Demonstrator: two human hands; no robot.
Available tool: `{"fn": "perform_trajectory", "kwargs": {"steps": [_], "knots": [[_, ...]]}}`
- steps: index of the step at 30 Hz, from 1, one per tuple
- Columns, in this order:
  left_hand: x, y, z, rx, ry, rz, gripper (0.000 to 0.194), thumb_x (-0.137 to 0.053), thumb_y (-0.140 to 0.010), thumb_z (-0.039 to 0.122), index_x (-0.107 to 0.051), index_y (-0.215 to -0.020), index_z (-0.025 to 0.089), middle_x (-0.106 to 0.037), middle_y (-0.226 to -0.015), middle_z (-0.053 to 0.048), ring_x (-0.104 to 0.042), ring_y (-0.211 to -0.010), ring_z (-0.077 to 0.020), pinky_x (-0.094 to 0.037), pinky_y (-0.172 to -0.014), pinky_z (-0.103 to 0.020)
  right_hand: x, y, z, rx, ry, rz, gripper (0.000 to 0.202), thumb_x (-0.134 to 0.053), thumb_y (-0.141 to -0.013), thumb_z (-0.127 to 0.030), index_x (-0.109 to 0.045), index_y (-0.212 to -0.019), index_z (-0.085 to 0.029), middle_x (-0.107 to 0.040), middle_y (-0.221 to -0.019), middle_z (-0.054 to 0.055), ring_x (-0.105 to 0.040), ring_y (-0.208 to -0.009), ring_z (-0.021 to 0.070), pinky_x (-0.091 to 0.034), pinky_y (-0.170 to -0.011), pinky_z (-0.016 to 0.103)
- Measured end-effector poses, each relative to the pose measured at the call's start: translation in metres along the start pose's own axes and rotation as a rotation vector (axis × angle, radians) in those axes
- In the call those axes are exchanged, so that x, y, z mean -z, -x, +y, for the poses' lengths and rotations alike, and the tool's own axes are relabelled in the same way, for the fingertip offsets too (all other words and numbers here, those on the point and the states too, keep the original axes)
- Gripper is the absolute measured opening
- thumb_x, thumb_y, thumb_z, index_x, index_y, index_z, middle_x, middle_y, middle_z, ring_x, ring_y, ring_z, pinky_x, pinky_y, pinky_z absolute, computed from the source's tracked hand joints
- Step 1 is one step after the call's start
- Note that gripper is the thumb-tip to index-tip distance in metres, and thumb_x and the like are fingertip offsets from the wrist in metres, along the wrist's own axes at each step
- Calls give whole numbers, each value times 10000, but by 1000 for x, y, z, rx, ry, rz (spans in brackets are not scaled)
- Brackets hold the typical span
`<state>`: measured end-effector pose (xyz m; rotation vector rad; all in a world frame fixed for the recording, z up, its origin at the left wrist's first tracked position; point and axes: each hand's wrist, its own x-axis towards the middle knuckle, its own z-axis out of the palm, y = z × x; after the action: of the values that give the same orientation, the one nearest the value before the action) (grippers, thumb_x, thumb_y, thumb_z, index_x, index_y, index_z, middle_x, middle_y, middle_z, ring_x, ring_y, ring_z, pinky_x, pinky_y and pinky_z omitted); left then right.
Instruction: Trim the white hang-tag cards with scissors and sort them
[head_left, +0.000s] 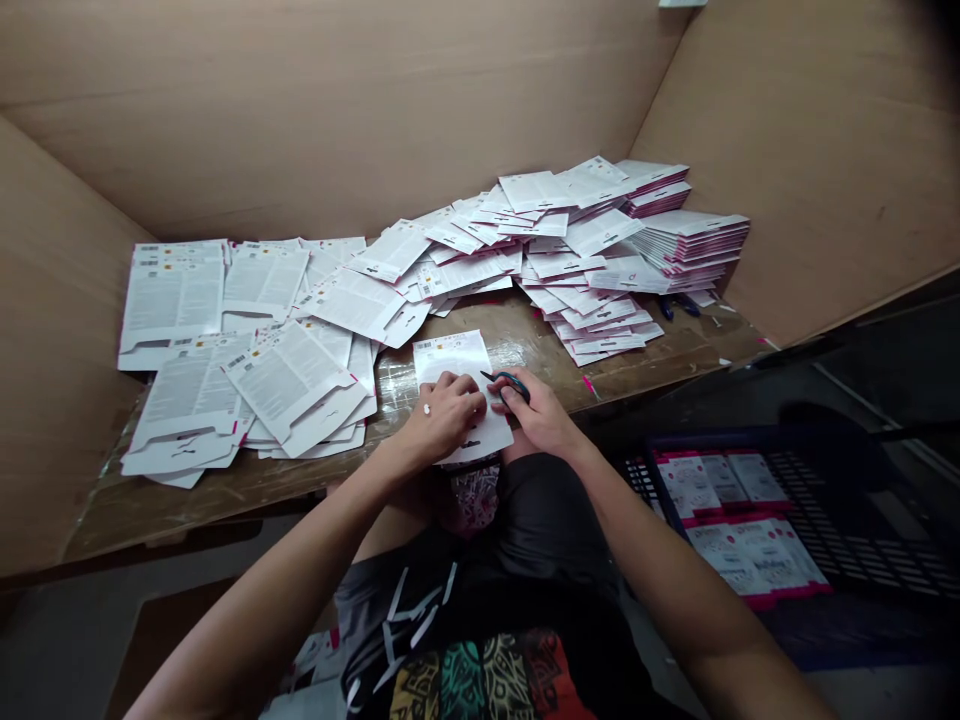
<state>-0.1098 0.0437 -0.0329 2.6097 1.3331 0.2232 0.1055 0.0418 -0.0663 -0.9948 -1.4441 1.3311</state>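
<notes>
A flat white cardboard packet lies at the table's front edge, printed side up, with a dark hanging slot near its lower end. My left hand is closed over its middle, fingers curled and pressing against it; the fingertips are partly hidden. A small white bit sits on the back of that hand. Just right of it, my right hand grips teal-handled snips. Their dark pointed tip points left, above the packet's right side.
Loose packets cover the left of the table; more lie heaped and stacked at the back right, beside a blue-handled tool. Cardboard walls surround it. A blue basket holding packets stands below right.
</notes>
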Motion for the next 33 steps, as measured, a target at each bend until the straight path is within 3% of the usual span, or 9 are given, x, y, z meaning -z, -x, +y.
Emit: {"fn": "perform_trajectory", "kwargs": {"steps": [3, 7, 10, 13, 16, 21, 25, 27, 33], "knots": [[21, 9, 10, -50, 20, -48, 197, -548, -984, 111, -705, -944, 222, -663, -1104, -110, -569, -1014, -286, -493, -916, -461, -1, 3, 0, 35, 47, 24, 388, -671, -1016, -591, -718, -1187, -246, -685, -1197, 87, -702, -1093, 243, -704, -896, 392], [48, 61, 32, -442, 410, -253, 78, -650, -1024, 270, -725, -1009, 288, -733, -1104, -45, -663, -983, -224, -552, -887, -351, -10, 6, 4, 84, 144, 58, 332, -564, -1086, -508, -700, -1248, -252, -698, -1191, 96, -712, -1054, 250, -677, -914, 415], [33, 94, 43, -136, 369, -42, 261, -683, -1033, 463, -671, -1212, 273, -702, -1347, -86, -679, -1213, -271, -572, -1031, -414, -18, 7, 7, 155, 286, 59, 283, -526, -1109, -432, -708, -1225, -249, -739, -1158, 94, -718, -1061, 266, -617, -999, 451], [-2, 98, 42, 162, 114, 167, 516, -746, -950, 622, -601, -1199, 194, -541, -1568, -202, -471, -1513, -428, -463, -1206, -614, -16, 12, 4, 240, 345, 49, 271, -493, -1129, -400, -703, -1200, -245, -737, -1164, 93, -708, -1116, 264, -578, -1036, 440], [-21, 90, 29, 136, 22, 180, 585, -809, -877, 654, -586, -1154, 190, -546, -1535, -206, -430, -1525, -461, -446, -1219, -642, 0, 23, -4, 314, 443, -75, 262, -628, -1076, -476, -710, -1132, -233, -692, -1238, 122, -694, -1130, 272, -588, -1003, 426], [-14, 84, 8, 24, 28, 182, 464, -745, -944, 637, -624, -1091, 214, -633, -1409, -148, -506, -1423, -398, -466, -1182, -581, 20, 35, -5, 449, 792, -328, 431, -883, -860, -577, -710, -1029, -220, -637, -1347, 174, -632, -1223, 378, -562, -1047, 550], [-13, 70, 6, 110, 22, 226, 208, -590, -1085, 397, -665, -1144, 212, -715, -1107, -98, -627, -1145, -302, -525, -1025, -477, 3, 29, 0, 362, 885, -87, 219, -696, -1032, -413, -671, -1074, -199, -622, -1266, 178, -637, -1171, 353, -571, -1023, 522], [-15, 64, 8, 112, -48, 207, 252, -571, -1088, 339, -670, -1290, 227, -711, -1097, -97, -624, -1054, -292, -526, -956, -467, -8, 25, -1, 316, 953, 31, 159, -625, -1056, -338, -659, -1086, -186, -609, -1243, 194, -621, -1169, 371, -559, -1026, 544], [-18, 88, 15, -14, -170, 107, 484, -600, -1017, 184, -593, -1497, 250, -696, -1273, -122, -562, -1260, -341, -510, -996, -492, -26, 44, -6, 186, 685, 194, 144, -702, -969, -325, -609, -1003, -221, -618, -1148, 136, -642, -1015, 310, -579, -929, 471]]}}
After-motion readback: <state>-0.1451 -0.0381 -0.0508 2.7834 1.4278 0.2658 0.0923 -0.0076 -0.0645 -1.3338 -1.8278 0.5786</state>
